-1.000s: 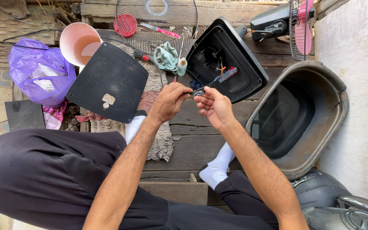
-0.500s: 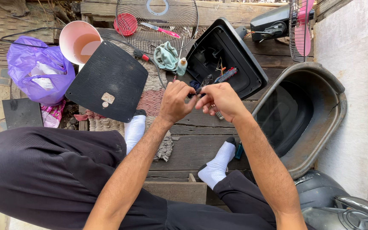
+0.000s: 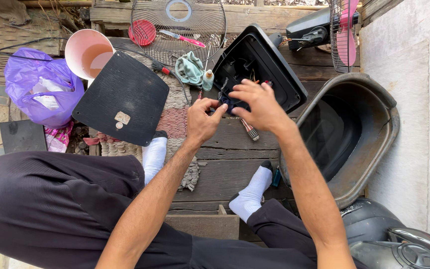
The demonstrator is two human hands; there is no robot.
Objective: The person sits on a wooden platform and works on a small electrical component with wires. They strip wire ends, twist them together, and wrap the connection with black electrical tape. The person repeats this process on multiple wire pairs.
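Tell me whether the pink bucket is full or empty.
Neither: the pink bucket holds a shallow pool of brownish liquid at the bottom, with most of its inner wall bare above it.

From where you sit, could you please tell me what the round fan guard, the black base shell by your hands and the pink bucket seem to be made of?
Fan guard: thin bare metal wire, greyish, seemingly welded spokes and rings. Base shell: moulded black plastic, matte, with ribs inside. Bucket: probably plastic, smooth pink wall, stained brownish inside.

wooden deck (image 3: 235,164) under rug (image 3: 175,119), black housing (image 3: 269,65)
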